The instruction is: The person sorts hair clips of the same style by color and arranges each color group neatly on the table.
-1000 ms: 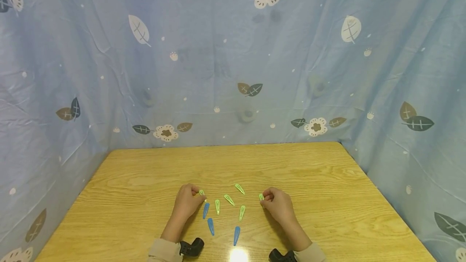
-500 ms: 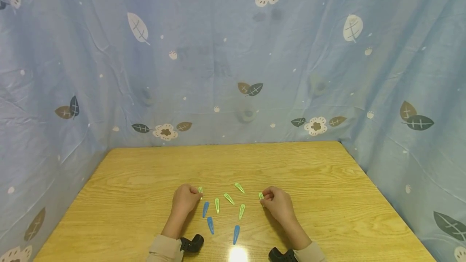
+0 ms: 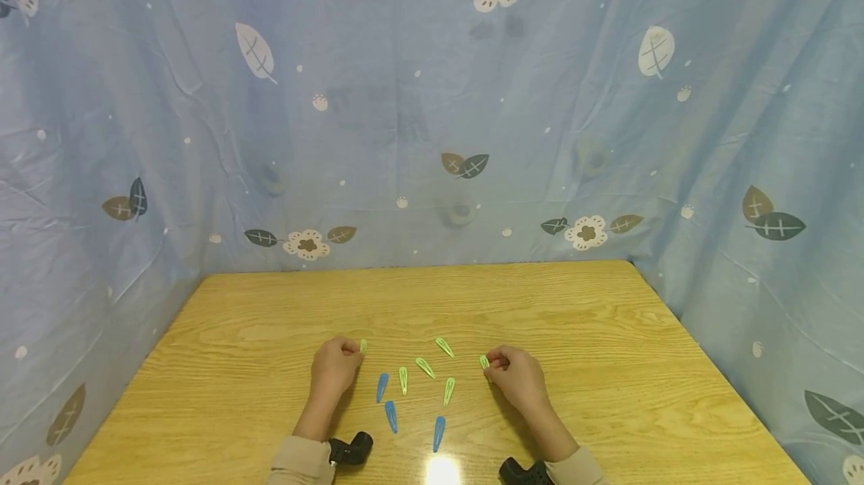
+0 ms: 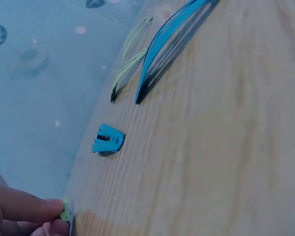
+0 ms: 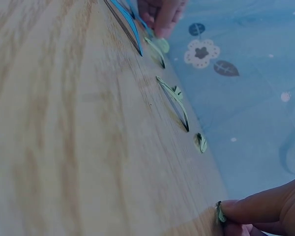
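Hair clips (image 3: 391,417): four green, three blue, lying on the near middle of the desk (image 3: 574,305).
Left hand (image 3: 334,367): grip narrow, pinching a green clip (image 3: 363,345) left of the rest.
Right hand (image 3: 520,378): grip narrow, pinching another green clip (image 3: 484,361) at right.
Curtain (image 3: 378,133): blue, patterned, far side.

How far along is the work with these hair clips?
Done: grasping two, it seems: the left hand pinches a green clip and the right hand another green clip, at either side of the rest. In hand: those two, neither released. Remaining, probably: four loose green clips and three blue clips, lying untouched on the table.
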Tool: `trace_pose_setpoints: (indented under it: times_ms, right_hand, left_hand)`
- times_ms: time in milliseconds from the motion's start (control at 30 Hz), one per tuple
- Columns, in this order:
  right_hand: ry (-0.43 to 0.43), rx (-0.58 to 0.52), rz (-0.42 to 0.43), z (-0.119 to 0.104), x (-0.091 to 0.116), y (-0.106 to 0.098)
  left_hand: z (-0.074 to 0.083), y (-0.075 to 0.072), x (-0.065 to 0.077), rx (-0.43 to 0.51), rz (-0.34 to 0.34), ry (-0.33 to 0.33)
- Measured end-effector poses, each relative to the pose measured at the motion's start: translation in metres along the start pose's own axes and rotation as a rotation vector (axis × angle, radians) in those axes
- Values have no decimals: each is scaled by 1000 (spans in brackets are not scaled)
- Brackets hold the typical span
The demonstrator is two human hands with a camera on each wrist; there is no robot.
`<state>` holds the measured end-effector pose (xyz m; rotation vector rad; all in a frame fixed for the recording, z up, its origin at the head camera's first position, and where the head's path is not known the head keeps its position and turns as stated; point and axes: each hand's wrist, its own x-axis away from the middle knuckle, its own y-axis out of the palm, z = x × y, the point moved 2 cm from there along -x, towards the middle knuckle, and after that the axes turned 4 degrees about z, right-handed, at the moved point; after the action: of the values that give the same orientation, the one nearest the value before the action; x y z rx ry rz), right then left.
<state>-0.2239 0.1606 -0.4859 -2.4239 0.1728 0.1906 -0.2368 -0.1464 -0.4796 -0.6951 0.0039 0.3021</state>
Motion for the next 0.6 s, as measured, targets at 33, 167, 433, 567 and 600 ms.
trace_pose_setpoints:
  times_ms: [33, 167, 433, 567, 600]
  right_hand:
    - [-2, -1, 0, 0, 0, 0]
    - [-4, -11, -4, 1, 0, 0]
    - [-9, -8, 1, 2, -1, 0]
    - [4, -18, 2, 2, -1, 0]
    - [7, -20, 2, 3, -1, 0]
  left_hand:
    - [0, 0, 0, 13, -3, -2]
    - [-2, -1, -2, 68, -17, -5]
    - [-1, -2, -1, 139, -40, -3]
    - [-2, 0, -3, 166, -50, -6]
    - [-3, 1, -3, 178, -53, -5]
